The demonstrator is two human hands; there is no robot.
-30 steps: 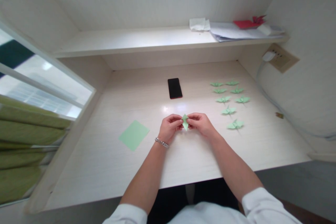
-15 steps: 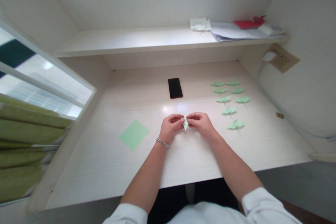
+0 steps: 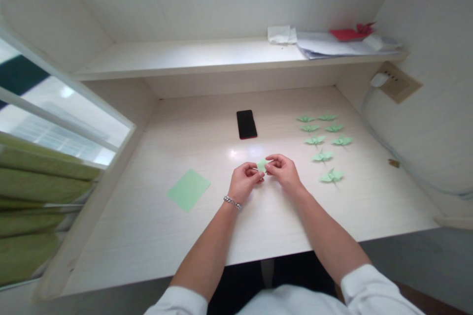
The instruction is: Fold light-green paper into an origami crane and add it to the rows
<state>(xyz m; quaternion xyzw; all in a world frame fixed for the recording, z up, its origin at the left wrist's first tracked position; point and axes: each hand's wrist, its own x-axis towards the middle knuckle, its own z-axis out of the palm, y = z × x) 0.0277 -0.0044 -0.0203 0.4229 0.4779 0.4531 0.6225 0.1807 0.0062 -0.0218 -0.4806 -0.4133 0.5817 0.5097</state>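
Observation:
Between my hands is a small folded piece of light green paper (image 3: 262, 164), held up just above the desk. My left hand (image 3: 245, 180) pinches its left side between thumb and fingers; a chain bracelet is on that wrist. At the paper's right edge, my right hand (image 3: 284, 171) grips it with thumb and forefinger. The fingertips cover parts of the folds. Flat on the desk to the left lies a square green sheet (image 3: 189, 190). Several green paper cranes (image 3: 322, 156) stand in two uneven columns to the right.
A black phone (image 3: 247, 124) lies beyond my hands. Papers (image 3: 328, 44), a red folded piece and a white packet rest on the shelf (image 3: 185, 56) above. On the right wall, a charger (image 3: 379, 79) sits in the socket, its cable running along the desk's side.
The folded paper has turned in my fingers, from a narrow pointed shape to a wider face. My left hand has shifted slightly right and down; the right fingers have moved up a little.

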